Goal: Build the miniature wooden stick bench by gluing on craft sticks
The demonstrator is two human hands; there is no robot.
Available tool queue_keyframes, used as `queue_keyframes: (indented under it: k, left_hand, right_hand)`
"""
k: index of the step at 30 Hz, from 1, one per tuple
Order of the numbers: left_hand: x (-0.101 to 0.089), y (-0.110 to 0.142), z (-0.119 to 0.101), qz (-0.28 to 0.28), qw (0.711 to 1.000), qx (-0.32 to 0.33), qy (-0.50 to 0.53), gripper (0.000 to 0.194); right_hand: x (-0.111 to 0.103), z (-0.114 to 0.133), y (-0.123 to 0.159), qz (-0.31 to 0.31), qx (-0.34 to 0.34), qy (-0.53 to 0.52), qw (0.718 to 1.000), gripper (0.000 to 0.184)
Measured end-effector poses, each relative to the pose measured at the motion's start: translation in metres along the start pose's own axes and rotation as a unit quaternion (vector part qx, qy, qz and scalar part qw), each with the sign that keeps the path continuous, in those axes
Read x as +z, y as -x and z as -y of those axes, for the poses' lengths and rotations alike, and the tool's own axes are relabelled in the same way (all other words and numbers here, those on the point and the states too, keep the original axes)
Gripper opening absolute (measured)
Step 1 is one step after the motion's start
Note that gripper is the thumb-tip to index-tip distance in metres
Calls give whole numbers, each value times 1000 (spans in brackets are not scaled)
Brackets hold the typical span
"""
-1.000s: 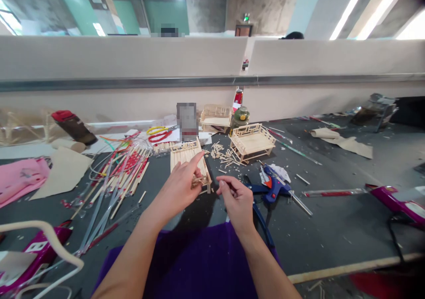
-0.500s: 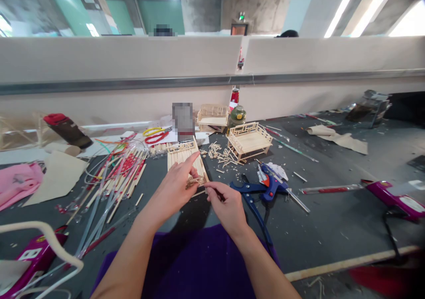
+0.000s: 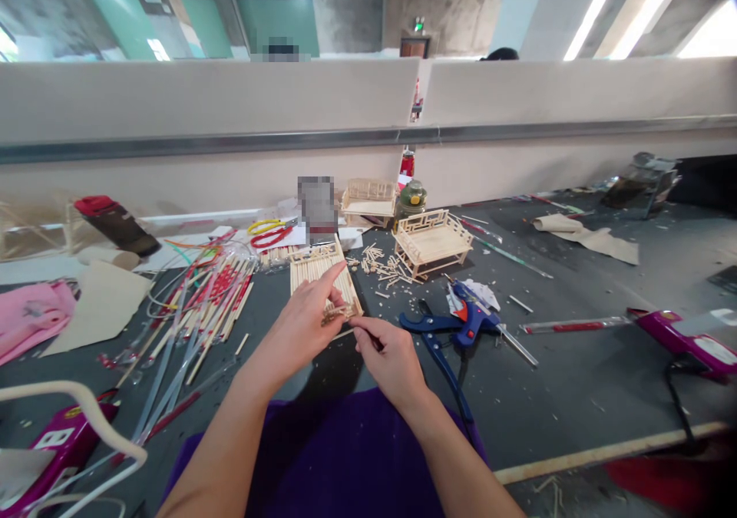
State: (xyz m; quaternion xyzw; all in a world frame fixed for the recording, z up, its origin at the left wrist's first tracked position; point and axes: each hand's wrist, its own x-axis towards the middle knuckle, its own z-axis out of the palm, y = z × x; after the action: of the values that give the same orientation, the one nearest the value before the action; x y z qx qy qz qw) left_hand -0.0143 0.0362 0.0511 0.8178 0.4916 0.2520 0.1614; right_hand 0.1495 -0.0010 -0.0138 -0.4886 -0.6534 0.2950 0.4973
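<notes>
My left hand [image 3: 302,315] holds a small lattice piece of thin wooden sticks [image 3: 335,315] between thumb and fingers, its index finger stretched out forward. At the right end of that piece, the thumb and index finger of my right hand [image 3: 390,355] are pinched together; what lies between them is too small to make out. Partly under my left hand is a flat panel of wooden sticks laid side by side [image 3: 305,272]. Across its far end lies a narrow stick lattice [image 3: 312,254].
Right of the panel are cut stick bits [image 3: 388,267], a miniature wooden bench [image 3: 434,243], blue cutters [image 3: 442,364] and a blue glue gun [image 3: 475,318]. A second bench [image 3: 369,202] stands behind. Bundled sticks [image 3: 222,291] lie left, near red-handled scissors [image 3: 272,237].
My right hand has shifted very slightly left, its fingertips still at the lattice piece. My left hand and the things on the table look the same.
</notes>
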Motion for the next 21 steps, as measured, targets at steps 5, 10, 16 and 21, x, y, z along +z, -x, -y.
queue_keyframes:
  k: [5, 10, 16, 21]
  left_hand:
    - [0, 1, 0, -3, 1000, 3, 1, 72]
    - [0, 1, 1, -2, 1000, 8, -3, 73]
    - [0, 1, -1, -4, 1000, 13, -5, 74]
    - [0, 2, 2, 6, 1000, 14, -6, 76]
  right_hand:
    - [0, 1, 0, -14, -10, -1, 1000, 26]
    - [0, 1, 1, -16, -19, -5, 1000, 26]
    - [1, 1, 1, -17, -17, -18, 1000, 26]
    - [-6, 3, 2, -26, -8, -36, 999, 24]
